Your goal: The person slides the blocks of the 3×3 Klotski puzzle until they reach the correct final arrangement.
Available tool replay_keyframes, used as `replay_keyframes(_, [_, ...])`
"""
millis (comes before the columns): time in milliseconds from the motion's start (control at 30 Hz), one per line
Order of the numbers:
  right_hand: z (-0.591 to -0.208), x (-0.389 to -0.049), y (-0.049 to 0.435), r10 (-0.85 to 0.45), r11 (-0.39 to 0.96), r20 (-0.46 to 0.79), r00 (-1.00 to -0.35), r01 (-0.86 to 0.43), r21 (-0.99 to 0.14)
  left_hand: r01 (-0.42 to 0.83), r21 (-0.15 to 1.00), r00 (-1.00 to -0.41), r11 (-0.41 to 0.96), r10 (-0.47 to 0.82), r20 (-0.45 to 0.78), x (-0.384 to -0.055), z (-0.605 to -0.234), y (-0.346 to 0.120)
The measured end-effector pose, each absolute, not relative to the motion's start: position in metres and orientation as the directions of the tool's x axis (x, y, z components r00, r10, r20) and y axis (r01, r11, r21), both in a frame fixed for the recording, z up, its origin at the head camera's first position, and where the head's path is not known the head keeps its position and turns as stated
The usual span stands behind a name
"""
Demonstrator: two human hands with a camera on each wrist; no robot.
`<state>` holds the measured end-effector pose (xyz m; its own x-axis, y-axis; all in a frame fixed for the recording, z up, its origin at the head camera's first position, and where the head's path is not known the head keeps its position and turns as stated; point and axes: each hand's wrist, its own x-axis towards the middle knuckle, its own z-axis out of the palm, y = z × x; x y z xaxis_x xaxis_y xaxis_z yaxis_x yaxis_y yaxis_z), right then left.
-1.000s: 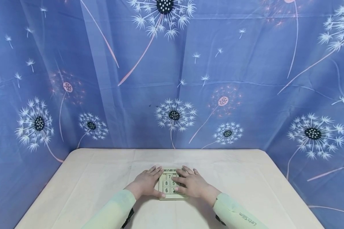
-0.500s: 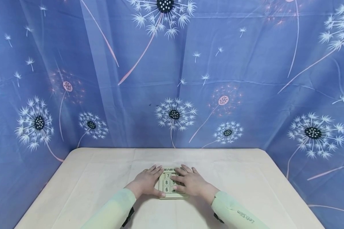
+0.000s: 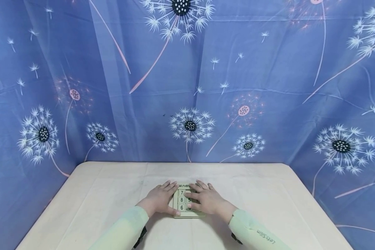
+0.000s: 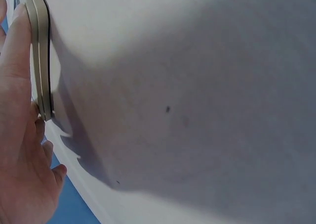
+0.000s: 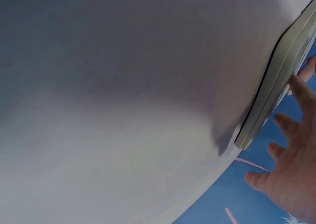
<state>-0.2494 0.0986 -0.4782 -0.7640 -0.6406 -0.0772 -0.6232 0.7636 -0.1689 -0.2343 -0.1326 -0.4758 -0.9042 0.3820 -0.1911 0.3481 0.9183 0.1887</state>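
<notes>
Having slid 7 tile (image 3: 181, 192) toward 9 o'clock with straight-fingered right hand (image 3: 208, 201), seemingly squares it above 8 tile (image 3: 181, 200); rests left hand (image 3: 159, 200), likewise ungripping, on board (image 3: 190, 214).

room: table (image 3: 68, 215), both sides; blocking board (image 3: 182, 203): left grip (image 3: 160, 199), right grip (image 3: 210, 201)

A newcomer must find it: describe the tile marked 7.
On the round-cornered cream table, before the blue dandelion-print cloth, lies a flat, pale yellowish puzzle board partly covered by the left hand and right hand. The pale square tile sits top left in its grid. Its dark 7 sets it apart from the 8 tile below and 6 tile beneath that.
</notes>
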Motion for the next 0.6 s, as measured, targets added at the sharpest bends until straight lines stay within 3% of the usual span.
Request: replay_keyframes(600, [-0.4787,-0.2490,0.0966,-0.642,0.762,-0.073,-0.764,-0.623,-0.178,0.354,0.172,-0.903,0.919,0.384,-0.193,-0.2355,-0.4769,-0.1328])
